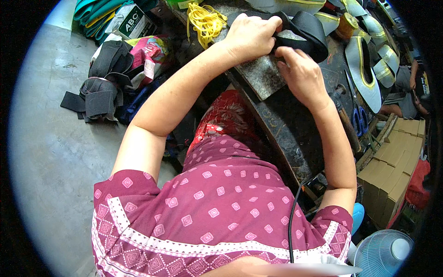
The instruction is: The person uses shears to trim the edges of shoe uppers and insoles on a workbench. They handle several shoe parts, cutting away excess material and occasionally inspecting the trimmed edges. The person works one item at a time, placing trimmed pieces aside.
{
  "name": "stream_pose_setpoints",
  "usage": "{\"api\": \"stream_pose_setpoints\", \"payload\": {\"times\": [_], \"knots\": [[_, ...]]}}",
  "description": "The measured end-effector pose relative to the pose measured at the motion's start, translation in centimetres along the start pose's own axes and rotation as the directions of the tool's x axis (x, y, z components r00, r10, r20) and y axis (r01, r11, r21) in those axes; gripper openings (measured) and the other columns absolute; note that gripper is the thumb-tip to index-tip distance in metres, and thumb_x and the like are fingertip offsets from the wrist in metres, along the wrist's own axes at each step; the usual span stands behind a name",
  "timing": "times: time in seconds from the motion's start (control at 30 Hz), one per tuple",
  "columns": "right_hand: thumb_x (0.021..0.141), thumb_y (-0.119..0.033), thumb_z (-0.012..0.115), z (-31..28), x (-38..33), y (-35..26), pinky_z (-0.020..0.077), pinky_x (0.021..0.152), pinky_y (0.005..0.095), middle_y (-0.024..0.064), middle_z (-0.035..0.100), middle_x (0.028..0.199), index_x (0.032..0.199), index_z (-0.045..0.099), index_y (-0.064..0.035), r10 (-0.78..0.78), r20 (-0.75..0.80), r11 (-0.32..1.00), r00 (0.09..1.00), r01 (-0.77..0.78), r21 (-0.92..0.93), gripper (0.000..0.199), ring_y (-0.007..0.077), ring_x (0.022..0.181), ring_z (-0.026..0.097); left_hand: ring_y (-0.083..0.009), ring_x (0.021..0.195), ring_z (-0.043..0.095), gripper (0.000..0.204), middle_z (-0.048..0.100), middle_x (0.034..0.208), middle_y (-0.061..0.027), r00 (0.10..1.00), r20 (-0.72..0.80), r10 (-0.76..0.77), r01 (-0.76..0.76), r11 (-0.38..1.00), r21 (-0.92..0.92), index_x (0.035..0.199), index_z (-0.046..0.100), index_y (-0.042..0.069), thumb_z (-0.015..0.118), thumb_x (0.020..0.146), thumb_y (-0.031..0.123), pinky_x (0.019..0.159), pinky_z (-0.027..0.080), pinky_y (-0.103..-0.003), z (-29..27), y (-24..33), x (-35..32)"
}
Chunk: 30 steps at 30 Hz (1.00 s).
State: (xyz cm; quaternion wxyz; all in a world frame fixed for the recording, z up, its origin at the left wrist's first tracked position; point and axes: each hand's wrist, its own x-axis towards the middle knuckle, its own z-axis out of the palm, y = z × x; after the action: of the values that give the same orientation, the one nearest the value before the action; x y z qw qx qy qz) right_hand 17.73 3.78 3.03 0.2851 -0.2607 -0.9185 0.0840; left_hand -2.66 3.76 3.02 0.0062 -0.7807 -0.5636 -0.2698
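Note:
A black, curved shoe-like piece (310,33), seemingly of soft material, rests at the far side of the worktable, over a speckled grey slab (262,82). My left hand (254,36) is closed at its left part, fingers curled down with the thumb side toward the piece. Close to its near edge, my right hand (301,74) has bent fingers drawn together; what lies between their tips, if anything, is hidden. Left of my left hand lies a tangle of yellow laces or bands (205,24).
Grey and yellow shoe uppers (362,69) lie along the right. Blue-handled scissors (359,121) and a hammer (340,90) sit near my right forearm. A cardboard box (392,161) and fan (385,251) stand right. Dark cloth bundles (104,90) are on the left.

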Motion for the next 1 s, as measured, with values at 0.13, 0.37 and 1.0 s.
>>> {"api": "stream_pose_setpoints", "payload": {"times": [0.13,0.37,1.0], "knots": [[0.087,-0.015,0.071,-1.9,0.9,1.1,0.0559,0.077,0.0405,0.0103,0.072,0.101,0.120,0.060,-0.0137,-0.002,0.014,0.998,1.000,0.002,-0.058,0.035,0.0303,0.090,0.069,-0.0350,0.092,0.070,0.028,0.072,0.091,-0.0175,0.999,0.031,0.039,-0.034,0.990,-0.134,0.110,0.064,0.012,0.061,0.083,0.020,0.082,0.054,-0.047,-1.6,0.1,0.9],[0.093,-0.013,0.068,-5.3,-1.6,0.6,0.0545,0.066,0.0328,0.0073,0.071,0.083,0.124,0.063,-0.0200,0.164,-0.077,0.986,0.983,-0.162,0.034,0.032,0.0213,0.074,0.071,-0.0332,0.088,0.060,0.028,0.063,0.090,-0.0118,0.837,-0.496,0.231,-0.241,0.969,0.044,0.105,0.064,0.007,0.072,0.084,0.023,0.079,0.047,-0.044,-5.4,2.1,-0.8],[0.087,0.000,0.069,-10.5,-4.7,-6.2,0.0512,0.066,0.0342,0.0123,0.065,0.082,0.106,0.058,-0.0026,0.190,0.620,0.910,0.761,-0.373,0.180,0.023,0.0265,0.073,0.067,-0.0163,0.090,0.070,0.027,0.074,0.105,-0.0084,0.868,0.378,-0.322,0.321,-0.217,-0.922,0.117,0.069,0.000,0.069,0.091,0.009,0.082,0.058,-0.032,-0.3,0.3,-2.5]]}}
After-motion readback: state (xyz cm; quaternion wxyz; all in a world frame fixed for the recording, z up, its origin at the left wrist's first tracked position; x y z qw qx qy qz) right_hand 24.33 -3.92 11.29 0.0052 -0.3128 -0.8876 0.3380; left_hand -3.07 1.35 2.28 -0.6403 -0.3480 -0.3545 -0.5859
